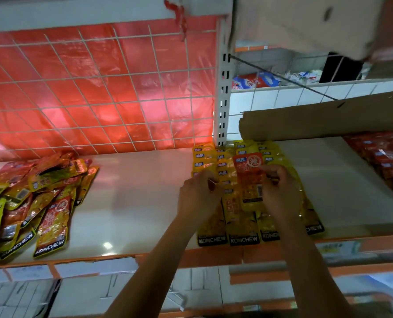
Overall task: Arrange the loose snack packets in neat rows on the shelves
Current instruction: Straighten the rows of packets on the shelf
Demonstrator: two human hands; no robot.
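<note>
Overlapping rows of yellow KONCHEW snack packets (243,228) lie on the white shelf (135,198), right of centre. My right hand (280,193) pinches a red-topped packet (249,177) by its right edge, holding it just above the rows. My left hand (197,196) rests on the left row with fingers curled, and it seems to pinch a packet edge there. A loose heap of yellow and red packets (30,198) lies at the shelf's left end.
A white wire grid backed by red plastic sheet (99,88) closes the shelf's rear. A perforated upright post (223,99) stands behind the rows. A cardboard sheet (324,120) lies to the right, with red packets (383,161) beyond. The orange shelf edge (213,255) runs in front.
</note>
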